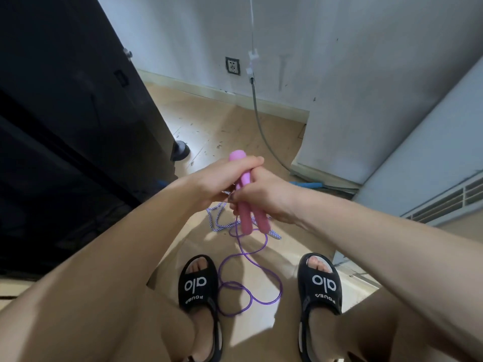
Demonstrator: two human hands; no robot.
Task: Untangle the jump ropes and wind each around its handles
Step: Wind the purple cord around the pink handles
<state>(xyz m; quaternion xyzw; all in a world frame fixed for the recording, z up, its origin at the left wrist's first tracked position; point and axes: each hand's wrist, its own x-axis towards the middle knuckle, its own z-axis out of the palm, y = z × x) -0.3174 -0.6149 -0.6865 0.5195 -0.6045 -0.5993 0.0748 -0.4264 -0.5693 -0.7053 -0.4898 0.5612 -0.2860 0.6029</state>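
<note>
Gripping noted: two pink plastic jump-rope handles (244, 202) are clasped side by side, fingers of left hand (222, 178) and right hand (264, 197) curled round them. Thin purple cord (251, 259) hangs looped onto the wooden floor (209, 121) between black sandals (197, 283); a blue-white braided rope (218, 226) lies beneath.

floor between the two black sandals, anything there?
Yes. In the head view, loops of the purple rope lie on the floor between the left sandal and right sandal, trailing down from the pink handles.
</note>
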